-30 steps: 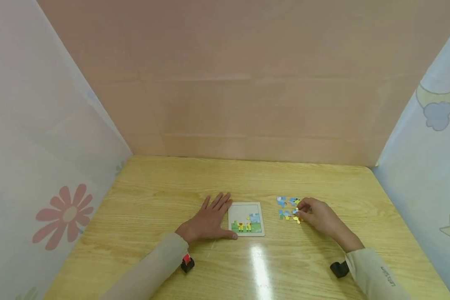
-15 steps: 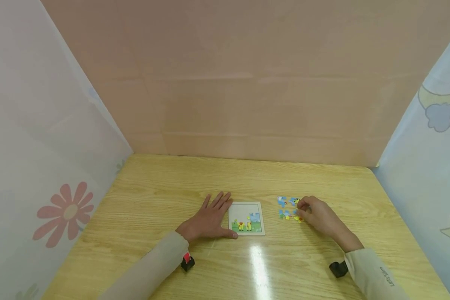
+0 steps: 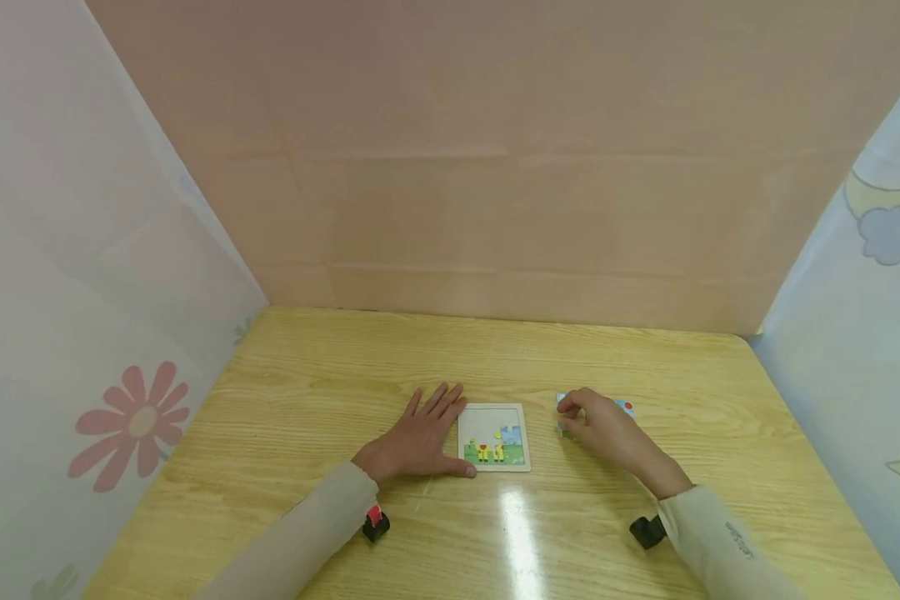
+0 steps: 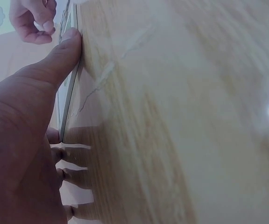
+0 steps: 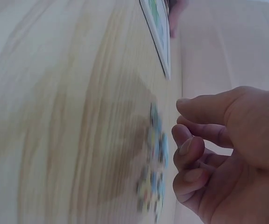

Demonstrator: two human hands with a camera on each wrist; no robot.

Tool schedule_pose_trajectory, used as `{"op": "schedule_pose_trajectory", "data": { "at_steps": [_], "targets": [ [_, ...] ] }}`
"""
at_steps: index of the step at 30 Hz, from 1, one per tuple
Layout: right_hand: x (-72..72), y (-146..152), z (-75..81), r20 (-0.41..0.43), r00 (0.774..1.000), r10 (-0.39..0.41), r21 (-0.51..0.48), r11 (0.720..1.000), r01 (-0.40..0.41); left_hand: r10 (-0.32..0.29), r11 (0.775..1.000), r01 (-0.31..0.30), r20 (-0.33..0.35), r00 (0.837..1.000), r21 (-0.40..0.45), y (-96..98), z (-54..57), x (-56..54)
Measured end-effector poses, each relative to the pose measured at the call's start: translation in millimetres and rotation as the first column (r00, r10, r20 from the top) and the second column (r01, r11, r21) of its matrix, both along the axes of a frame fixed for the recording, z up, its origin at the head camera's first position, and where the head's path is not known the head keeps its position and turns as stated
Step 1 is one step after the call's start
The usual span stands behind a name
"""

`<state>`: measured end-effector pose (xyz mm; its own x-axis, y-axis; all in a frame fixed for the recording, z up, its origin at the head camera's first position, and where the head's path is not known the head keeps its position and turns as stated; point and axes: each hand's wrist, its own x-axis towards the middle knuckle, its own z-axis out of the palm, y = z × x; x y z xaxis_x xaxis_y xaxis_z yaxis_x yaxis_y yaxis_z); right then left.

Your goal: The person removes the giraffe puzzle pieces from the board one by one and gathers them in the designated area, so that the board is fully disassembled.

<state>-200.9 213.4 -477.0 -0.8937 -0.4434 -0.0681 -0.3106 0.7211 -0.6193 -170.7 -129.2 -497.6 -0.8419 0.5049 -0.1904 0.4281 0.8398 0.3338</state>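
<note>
Treat the loose flat interlocking jigsaw pieces, mainly light blue and yellow (image 5: 153,179), as light and stiff, probably card or thin wood; assume the narrow tabs are the fragile part. Pinch each piece by opposite edges, clear of the tabs. The pieces lie on the yellow wood-grain table (image 3: 420,358), right of the square off-white shallow puzzle tray (image 3: 486,420), partly hidden beneath your right hand (image 3: 607,429). Its fingers are bent toward the thumb; you cannot tell whether they grip a piece. Your left hand (image 3: 416,446) lies spread beside the tray, well apart from the right, thumb at the near left corner; brace there, as the tray may slide. The tray shows yellow figures on green, blue at right, pale bare board above
</note>
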Motion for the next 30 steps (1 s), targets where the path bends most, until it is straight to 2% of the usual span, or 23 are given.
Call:
{"op": "schedule_pose_trajectory", "data": {
  "at_steps": [6,11,22,30],
  "targets": [
    [0.7,-26.9,-7.1,-0.027,0.998,0.059,0.041,0.997,-0.058,-0.002,1.000,0.002,-0.007,1.000,-0.004,1.0,0.8,0.5],
    [4.9,-47.2,-9.5,-0.010,0.996,0.092,0.073,0.993,-0.091,0.001,1.000,-0.001,-0.012,1.000,-0.014,1.1,-0.2,0.9],
    [8.7,-65.0,2.2,0.091,0.989,0.114,0.097,0.988,-0.123,-0.004,1.000,0.004,-0.002,1.000,0.003,-0.8,2.0,1.0],
    [10.7,-68.2,8.2,0.107,0.984,0.139,0.097,0.984,-0.149,0.000,1.000,0.000,0.021,1.000,0.014,-1.0,4.0,1.7]
  ]
}}
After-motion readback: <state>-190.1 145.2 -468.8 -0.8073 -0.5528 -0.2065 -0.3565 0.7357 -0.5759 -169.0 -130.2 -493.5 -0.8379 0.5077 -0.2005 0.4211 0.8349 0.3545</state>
